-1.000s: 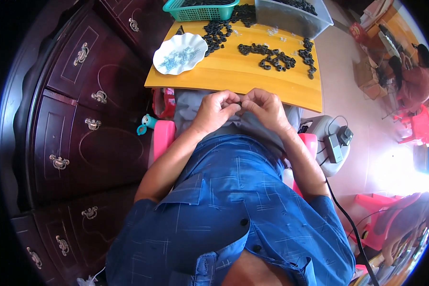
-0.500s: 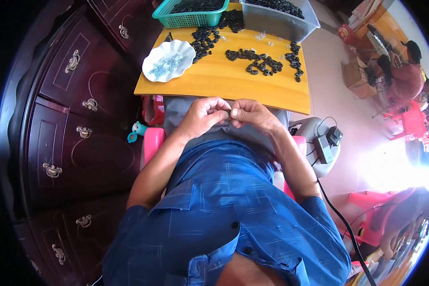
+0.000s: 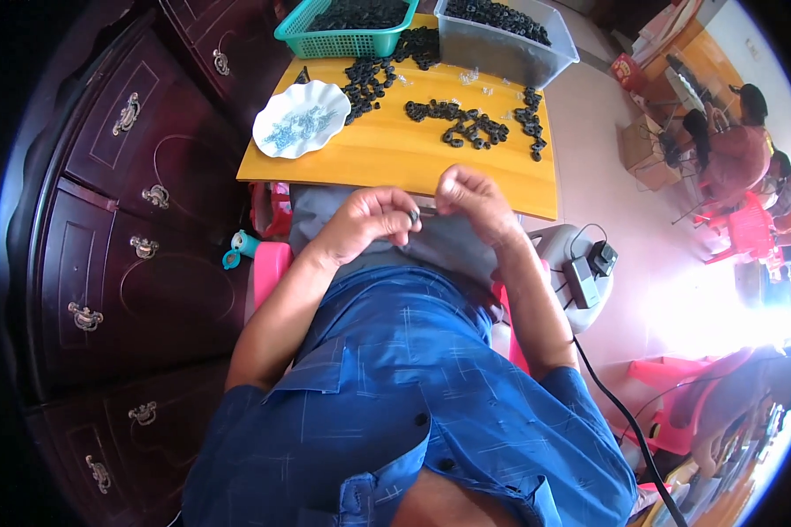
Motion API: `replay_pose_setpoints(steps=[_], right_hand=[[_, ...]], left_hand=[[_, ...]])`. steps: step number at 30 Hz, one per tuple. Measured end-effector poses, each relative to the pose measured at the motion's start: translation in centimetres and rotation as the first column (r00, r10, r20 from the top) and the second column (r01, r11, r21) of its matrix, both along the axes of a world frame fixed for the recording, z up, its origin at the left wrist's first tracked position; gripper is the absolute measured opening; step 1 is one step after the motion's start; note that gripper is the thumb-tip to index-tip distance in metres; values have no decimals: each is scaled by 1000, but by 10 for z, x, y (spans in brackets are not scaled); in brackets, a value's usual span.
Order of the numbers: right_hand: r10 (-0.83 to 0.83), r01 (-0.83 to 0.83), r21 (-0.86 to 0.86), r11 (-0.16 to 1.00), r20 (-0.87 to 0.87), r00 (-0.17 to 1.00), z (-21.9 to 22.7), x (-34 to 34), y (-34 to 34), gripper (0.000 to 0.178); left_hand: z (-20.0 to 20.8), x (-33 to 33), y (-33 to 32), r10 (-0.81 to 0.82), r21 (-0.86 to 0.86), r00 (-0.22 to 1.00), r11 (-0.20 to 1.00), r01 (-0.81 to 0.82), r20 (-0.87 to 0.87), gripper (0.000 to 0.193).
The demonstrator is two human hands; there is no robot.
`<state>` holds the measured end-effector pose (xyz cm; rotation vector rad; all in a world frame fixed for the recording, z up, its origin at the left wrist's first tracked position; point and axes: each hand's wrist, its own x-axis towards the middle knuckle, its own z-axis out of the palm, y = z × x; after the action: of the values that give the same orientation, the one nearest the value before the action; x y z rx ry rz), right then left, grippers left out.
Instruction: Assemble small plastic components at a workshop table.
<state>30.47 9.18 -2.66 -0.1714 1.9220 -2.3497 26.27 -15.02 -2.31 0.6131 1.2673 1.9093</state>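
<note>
My left hand [image 3: 369,224] is closed in a pinch over my lap, with a small dark ring-shaped part [image 3: 414,215] at its fingertips. A short gap to the right of it, my right hand [image 3: 479,206] is raised close to the table's front edge. Its thumb and fingers are bent together; whatever may be between them is too small to make out. Beyond the hands, loose black ring-shaped parts [image 3: 475,130] lie in clusters on the yellow table [image 3: 395,158]. A white scalloped dish [image 3: 268,123] at the left holds small clear pieces [image 3: 299,126].
A green basket [image 3: 343,42] and a clear plastic bin [image 3: 505,57], both filled with black parts, stand at the table's back. Dark wooden drawers [image 3: 141,290] rise at my left. To my right are a grey stool [image 3: 549,241] with black devices and a cable. People sit farther right.
My hands were together at the small dark part and are now apart. The right hand has risen slightly toward the table, while the left keeps the part. The whole view has shifted a little.
</note>
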Motion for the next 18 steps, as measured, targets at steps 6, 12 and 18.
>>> replay_pose_setpoints(steps=[6,12,18], right_hand=[[-382,500,547,671,-322,866,3,-32,64,15],[-313,657,725,206,-588,746,-8,-54,74,16],[-266,622,777,100,-581,769,-16,-59,70,18]], left_hand=[[6,-5,-4,-34,-119,993,993,20,-112,12],[2,-2,-3,7,-94,995,995,-16,-98,15],[-4,-6,-6,27,-94,994,995,-37,-108,18]])
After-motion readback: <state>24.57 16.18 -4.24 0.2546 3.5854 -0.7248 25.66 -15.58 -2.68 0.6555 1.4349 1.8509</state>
